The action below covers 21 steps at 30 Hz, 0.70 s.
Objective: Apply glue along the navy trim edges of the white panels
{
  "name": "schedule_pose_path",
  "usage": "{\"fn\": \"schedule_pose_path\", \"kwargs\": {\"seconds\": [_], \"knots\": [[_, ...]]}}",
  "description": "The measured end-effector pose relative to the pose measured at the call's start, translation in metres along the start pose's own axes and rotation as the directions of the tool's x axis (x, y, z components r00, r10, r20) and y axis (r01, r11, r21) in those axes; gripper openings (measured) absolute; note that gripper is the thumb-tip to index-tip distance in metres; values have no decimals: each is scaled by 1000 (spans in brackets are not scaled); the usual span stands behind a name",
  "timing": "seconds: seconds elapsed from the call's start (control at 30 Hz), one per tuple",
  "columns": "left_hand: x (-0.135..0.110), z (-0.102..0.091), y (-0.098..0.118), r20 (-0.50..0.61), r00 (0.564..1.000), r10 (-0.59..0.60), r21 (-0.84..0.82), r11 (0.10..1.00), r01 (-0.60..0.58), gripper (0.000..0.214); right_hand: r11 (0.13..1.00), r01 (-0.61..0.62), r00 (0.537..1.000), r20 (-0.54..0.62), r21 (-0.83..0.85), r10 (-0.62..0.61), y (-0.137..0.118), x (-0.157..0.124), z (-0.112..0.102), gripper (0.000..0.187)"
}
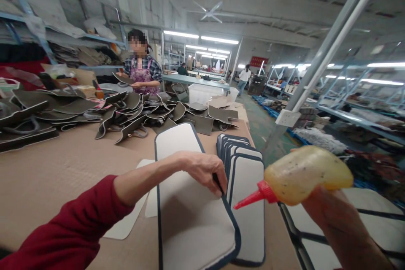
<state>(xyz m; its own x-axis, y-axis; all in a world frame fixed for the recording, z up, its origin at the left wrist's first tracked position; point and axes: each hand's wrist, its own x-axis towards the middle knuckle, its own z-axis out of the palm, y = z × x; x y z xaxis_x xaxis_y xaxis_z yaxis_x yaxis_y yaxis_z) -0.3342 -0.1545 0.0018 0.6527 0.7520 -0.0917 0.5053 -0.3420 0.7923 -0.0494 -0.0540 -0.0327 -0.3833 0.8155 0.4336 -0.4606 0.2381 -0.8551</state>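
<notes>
My left hand point(205, 171) pinches the dark-bound right edge of a long pale fabric panel point(186, 228), lifting that edge off the table. In my right hand point(325, 206) is a yellowish squeeze bottle point(310, 173) with a red nozzle, held on its side. The nozzle tip points left and down, close to the panel's edge. Just right of the panel lies a fanned stack of similar bound panels point(248, 211). Pale unbound sheets point(126, 223) show from under the panel on the left.
Heaps of dark olive pieces with loops point(136, 109) cover the far side of the brown table point(57, 185). A co-worker point(142, 67) stands behind them holding a piece. A metal post point(316, 63) with a socket rises at the right. More pale panels point(367, 219) lie lower right.
</notes>
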Motion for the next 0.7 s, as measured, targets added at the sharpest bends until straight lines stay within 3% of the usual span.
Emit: {"fn": "schedule_pose_path", "kwargs": {"seconds": [0.13, 0.37, 0.7], "knots": [[6, -2, 7, 33, 999, 10, -61, 998, -8, 8, 999, -47, 996, 73, 13, 45, 6, 2, 10, 38], [2, -1, 10, 44, 999, -18, -113, 993, 22, 10, 997, -60, 998, 39, 41, 58, 10, 7, 18, 56], [3, -1, 12, 86, 996, -7, -164, 986, 21, 8, 992, -100, 983, 159, 74, 87, 8, 9, 25, 49]]}}
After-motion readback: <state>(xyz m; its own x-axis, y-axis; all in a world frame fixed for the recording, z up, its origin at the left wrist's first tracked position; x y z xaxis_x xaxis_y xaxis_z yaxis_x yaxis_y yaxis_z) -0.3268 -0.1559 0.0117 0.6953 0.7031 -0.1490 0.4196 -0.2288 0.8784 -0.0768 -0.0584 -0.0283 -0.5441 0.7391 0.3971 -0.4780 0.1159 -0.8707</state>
